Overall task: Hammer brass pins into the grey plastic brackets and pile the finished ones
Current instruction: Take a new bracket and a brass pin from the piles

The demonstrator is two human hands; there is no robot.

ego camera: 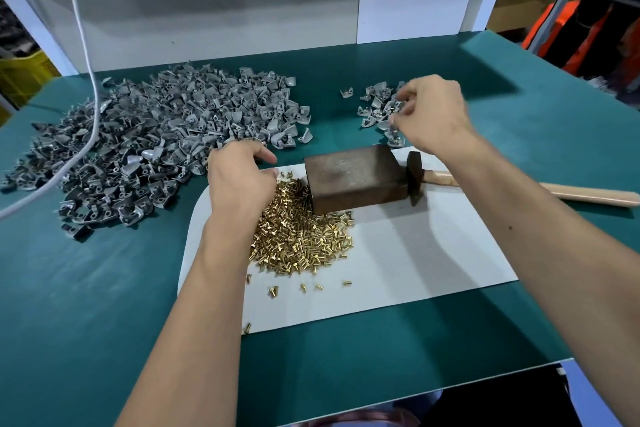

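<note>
While two hands (239, 180) reach, one hammer (450, 180) lies.

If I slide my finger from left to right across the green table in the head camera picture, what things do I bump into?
Big pile of grey brackets → left hand → heap of brass pins → brown metal block → right hand → hammer's wooden handle.

We see both bare forearms reaching forward. Left hand (239, 180) palm down, fingers (266, 158) curled, thumb tucked near them. Right hand (433, 114) raised further out, fingers bent loosely downward, blurred; any hold unclear.
</note>
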